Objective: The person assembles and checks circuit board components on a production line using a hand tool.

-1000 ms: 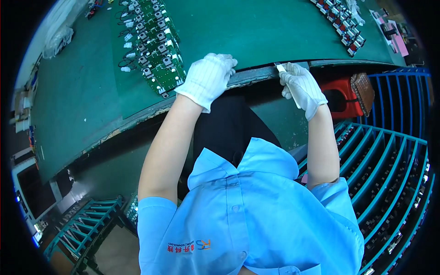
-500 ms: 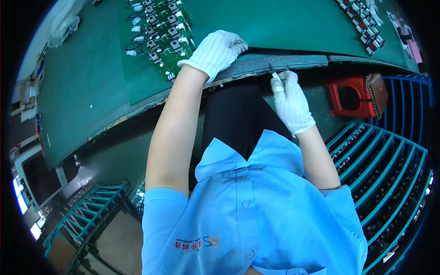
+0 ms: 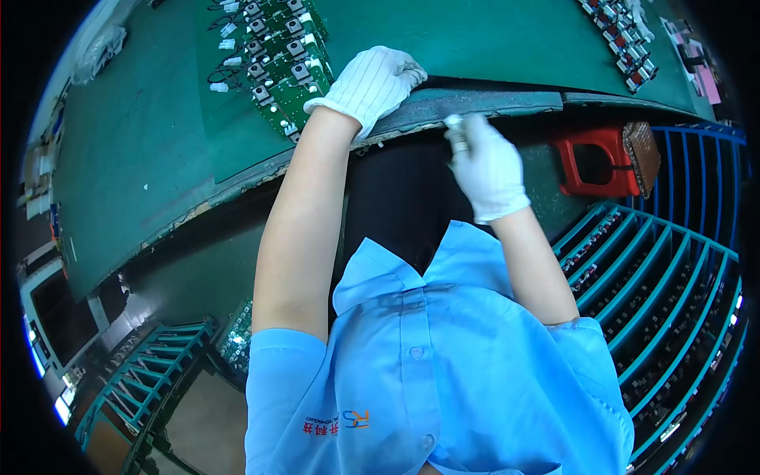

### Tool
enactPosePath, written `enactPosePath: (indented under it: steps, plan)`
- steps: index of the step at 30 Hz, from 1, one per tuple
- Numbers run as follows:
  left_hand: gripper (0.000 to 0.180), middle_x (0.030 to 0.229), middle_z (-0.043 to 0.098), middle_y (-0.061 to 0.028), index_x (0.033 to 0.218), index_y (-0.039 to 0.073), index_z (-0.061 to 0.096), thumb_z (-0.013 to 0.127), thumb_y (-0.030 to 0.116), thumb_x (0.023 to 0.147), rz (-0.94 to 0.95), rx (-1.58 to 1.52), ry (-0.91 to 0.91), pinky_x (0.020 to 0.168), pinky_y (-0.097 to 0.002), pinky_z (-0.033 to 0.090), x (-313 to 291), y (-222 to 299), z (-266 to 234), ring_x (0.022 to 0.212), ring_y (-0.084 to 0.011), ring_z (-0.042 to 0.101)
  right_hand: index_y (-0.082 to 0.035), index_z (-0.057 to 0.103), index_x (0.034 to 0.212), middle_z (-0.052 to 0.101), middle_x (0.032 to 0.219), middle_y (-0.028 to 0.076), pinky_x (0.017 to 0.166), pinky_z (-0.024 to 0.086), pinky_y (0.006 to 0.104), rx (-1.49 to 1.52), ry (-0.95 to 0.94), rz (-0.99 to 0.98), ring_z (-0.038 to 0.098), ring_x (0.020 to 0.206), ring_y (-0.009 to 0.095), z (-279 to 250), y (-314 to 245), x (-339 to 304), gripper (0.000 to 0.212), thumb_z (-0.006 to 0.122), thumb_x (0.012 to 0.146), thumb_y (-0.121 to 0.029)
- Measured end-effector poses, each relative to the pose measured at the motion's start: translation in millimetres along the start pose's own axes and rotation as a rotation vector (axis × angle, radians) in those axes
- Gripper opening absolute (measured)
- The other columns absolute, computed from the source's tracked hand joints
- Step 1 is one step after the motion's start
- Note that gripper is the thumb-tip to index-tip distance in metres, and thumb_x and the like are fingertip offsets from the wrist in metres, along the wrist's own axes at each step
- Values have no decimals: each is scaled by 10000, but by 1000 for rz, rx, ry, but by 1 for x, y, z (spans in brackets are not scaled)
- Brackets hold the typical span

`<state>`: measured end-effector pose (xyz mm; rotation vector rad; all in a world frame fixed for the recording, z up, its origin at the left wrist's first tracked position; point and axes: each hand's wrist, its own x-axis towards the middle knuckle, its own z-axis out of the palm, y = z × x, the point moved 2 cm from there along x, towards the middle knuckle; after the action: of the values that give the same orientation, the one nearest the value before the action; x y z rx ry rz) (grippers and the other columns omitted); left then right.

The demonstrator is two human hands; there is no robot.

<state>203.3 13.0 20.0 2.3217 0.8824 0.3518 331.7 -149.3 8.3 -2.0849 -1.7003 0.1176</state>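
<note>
My left hand [image 3: 370,89], in a white striped glove, is closed at the front edge of the workbench. Its fingers curl over the rim of the green table mat [image 3: 475,47], which stands up from the bench edge [image 3: 491,103] with a dark gap beneath. Just below that edge is my right hand [image 3: 489,170], also gloved and slightly blurred, with its fingers closed. A small pale end shows at its fingertips. It belongs to a slim tool whose dark pointed tip showed half a second ago and is not visible now.
Green circuit boards [image 3: 277,67] with black parts and white connectors lie left of my left hand. More assembled parts [image 3: 621,43] lie at the far right. A red stool [image 3: 594,162] and teal racks [image 3: 657,293] stand to the right, another teal rack [image 3: 150,372] at lower left.
My right hand has moved left and slightly turned, and the tool's dark tip has gone from sight. My left hand keeps its place at the mat's edge.
</note>
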Motion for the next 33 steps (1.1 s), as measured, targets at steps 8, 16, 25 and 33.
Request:
enactPosePath:
  steps: [8,16,25,33]
  plan:
    - [278,957,690,-186,989,28,707,565,248,894,-12,12,20,803,-390,521,-1,1,-1,899,-360,652,-64,502,867,624,740,197,593,483,511,34,9,78,623,696,412,-7,8,4,201,595,900,-239]
    - [280,963,684,-196,986,24,708,576,252,889,-26,27,39,799,-393,518,-3,3,0,903,-364,649,-65,509,862,630,740,187,581,487,505,-29,-18,221,623,689,408,-12,32,10,196,597,899,-237]
    - [265,971,687,-191,990,17,708,585,222,875,-34,-8,30,800,-378,521,-2,4,0,906,-350,657,-67,514,851,621,716,161,545,492,456,58,29,-12,621,641,365,5,-4,5,162,616,872,-191]
    - [260,965,689,-186,989,24,710,589,223,875,-31,7,47,804,-385,521,-2,2,4,899,-360,655,-63,519,858,609,690,137,520,482,428,57,102,-134,607,603,344,4,-14,6,136,628,859,-145]
